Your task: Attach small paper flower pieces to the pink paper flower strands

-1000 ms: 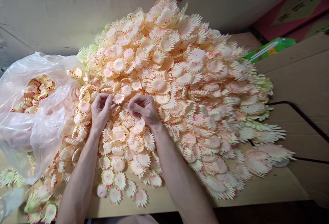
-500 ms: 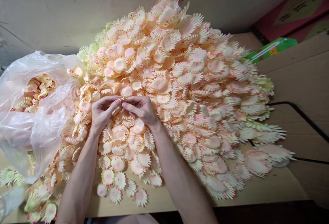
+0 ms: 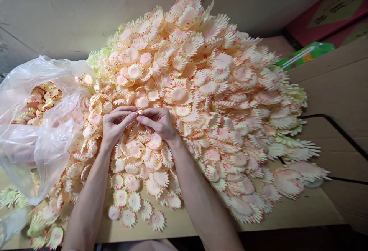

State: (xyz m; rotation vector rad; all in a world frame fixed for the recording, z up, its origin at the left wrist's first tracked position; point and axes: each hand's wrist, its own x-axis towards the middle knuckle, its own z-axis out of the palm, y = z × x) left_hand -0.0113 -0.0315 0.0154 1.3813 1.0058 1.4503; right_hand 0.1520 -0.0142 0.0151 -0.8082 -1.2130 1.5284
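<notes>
Close together over the front of a big pile of artificial flower petal pieces (image 3: 178, 94), both my hands pinch one small flower petal piece (image 3: 139, 112). My left hand (image 3: 116, 126) has its thumb and fingertips closed on the piece's left side. From the right, my right hand (image 3: 159, 123) grips it in the same way. Only a sliver of the cream piece shows between the fingertips. The pieces in the pile are cream and pale pink, with fringed, red-tipped edges. More of them lie loose on the table between my forearms.
On the left sits a clear plastic bag (image 3: 57, 136) with several redder petal pieces (image 3: 47, 99) inside. A cardboard sheet (image 3: 339, 101) stands at the right, near a green packet (image 3: 316, 53) and a black bar (image 3: 342, 132). The table edge (image 3: 161, 235) runs along the front, and a wall rises behind.
The small petal piece shows a little more between my fingertips. Otherwise my hands keep almost the same place and grip, and the pile looks unchanged.
</notes>
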